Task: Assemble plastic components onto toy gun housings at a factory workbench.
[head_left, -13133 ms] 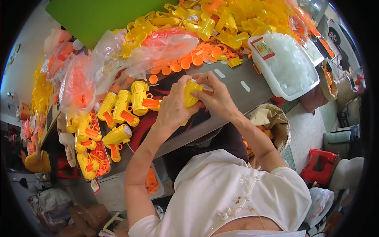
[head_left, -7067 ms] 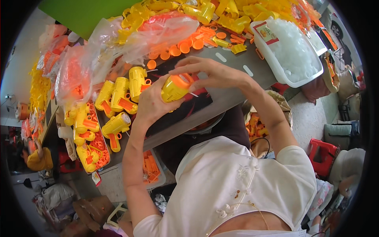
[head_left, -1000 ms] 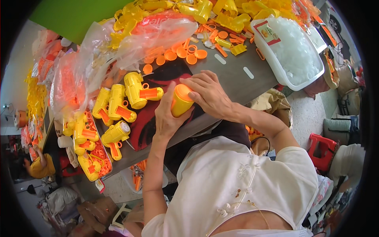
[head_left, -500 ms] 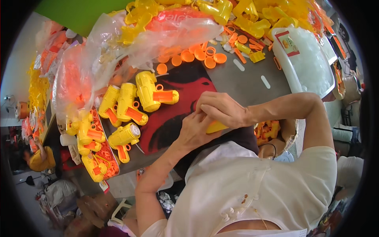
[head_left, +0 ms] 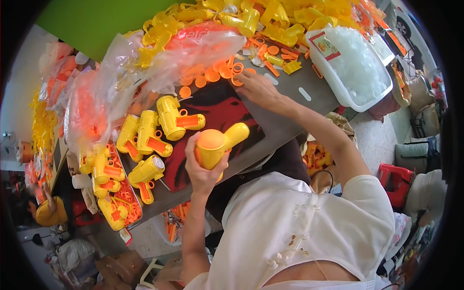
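Note:
My left hand (head_left: 207, 170) is wrapped round a yellow plastic toy gun body (head_left: 209, 157), held up over the front of the table. An orange round cap (head_left: 211, 138) covers the end facing up, and a yellow grip (head_left: 237, 134) sticks out to the right. Across the table my right hand (head_left: 258, 90) reaches into a group of loose orange round caps (head_left: 212, 75) and rings. Its fingers are stretched out and touch the nearest pieces; the fingertips are partly hidden. More yellow toy guns (head_left: 170, 118) with orange parts lie left of my left hand.
Clear plastic bags (head_left: 121, 65) and yellow plastic parts (head_left: 285, 34) heap at the back. A white tub (head_left: 355, 72) of translucent pieces stands at the back right. At the left, a tray (head_left: 131, 193) holds orange parts. A red stool (head_left: 395, 183) stands on the floor.
My hands were together over the yellow toy gun near my lap. The left has lifted it to the left, showing its orange cap; the right has let go and reached forward.

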Demonstrator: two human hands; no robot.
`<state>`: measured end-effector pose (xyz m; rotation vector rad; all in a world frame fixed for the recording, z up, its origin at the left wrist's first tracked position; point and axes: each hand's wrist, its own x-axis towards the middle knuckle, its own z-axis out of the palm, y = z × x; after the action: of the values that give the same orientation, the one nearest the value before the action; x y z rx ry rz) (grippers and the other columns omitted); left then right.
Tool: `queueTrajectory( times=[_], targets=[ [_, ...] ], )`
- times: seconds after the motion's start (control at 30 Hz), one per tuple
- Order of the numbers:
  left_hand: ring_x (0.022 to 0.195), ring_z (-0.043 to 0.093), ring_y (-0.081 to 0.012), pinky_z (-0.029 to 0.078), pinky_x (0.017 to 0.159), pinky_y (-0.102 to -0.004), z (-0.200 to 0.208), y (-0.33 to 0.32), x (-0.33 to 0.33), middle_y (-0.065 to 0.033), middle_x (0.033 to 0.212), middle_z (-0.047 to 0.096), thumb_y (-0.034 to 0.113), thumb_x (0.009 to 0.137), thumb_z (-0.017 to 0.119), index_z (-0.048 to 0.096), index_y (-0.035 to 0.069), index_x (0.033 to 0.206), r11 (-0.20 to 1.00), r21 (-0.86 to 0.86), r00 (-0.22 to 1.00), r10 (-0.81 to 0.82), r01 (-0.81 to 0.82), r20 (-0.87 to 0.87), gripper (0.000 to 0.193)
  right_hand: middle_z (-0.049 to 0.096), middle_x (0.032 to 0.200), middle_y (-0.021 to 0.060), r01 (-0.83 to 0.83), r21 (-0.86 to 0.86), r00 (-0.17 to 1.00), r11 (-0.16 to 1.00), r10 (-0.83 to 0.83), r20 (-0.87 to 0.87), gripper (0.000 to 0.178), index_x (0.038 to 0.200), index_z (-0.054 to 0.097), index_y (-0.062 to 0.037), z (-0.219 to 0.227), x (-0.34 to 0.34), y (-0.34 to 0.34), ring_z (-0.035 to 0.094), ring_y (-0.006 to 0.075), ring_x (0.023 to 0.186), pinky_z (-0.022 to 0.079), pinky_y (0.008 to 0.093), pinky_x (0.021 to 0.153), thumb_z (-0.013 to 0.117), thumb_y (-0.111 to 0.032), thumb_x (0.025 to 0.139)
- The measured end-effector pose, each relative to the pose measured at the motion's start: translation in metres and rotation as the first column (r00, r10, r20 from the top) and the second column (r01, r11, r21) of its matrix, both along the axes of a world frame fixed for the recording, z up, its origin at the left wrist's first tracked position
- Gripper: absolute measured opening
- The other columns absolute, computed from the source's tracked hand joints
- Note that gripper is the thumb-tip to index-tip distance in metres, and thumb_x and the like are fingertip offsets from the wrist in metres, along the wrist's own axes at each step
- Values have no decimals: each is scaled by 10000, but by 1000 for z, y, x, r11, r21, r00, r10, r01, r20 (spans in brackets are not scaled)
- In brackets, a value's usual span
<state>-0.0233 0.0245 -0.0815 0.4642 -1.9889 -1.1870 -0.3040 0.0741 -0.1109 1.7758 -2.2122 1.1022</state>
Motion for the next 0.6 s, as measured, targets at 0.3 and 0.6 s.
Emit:
queueTrajectory(
  times=[0.3, 0.6],
  targets=[
    [1104, 535, -222, 452, 959, -353, 2, -6, 18, -132, 1252, 477, 127, 728, 798, 369, 26, 1350, 959, 135, 962, 261, -249, -77, 762, 410, 697, -101, -323, -26, 122, 946, 69, 990, 231, 1018, 605, -132, 40, 31, 15, 305, -24, 588, 227, 131, 478, 498, -335, 995],
    [1138, 521, -223, 447, 969, -345, 7, -11, -19, -121, 1274, 463, 96, 733, 783, 374, 51, 1353, 964, 242, 991, 124, -110, -46, 744, 512, 864, -46, -291, -173, 40, 941, 193, 980, 209, 1113, 530, -104, 28, 62, 36, 410, 0, 664, 319, 158, 532, 542, -257, 971]
  ],
)
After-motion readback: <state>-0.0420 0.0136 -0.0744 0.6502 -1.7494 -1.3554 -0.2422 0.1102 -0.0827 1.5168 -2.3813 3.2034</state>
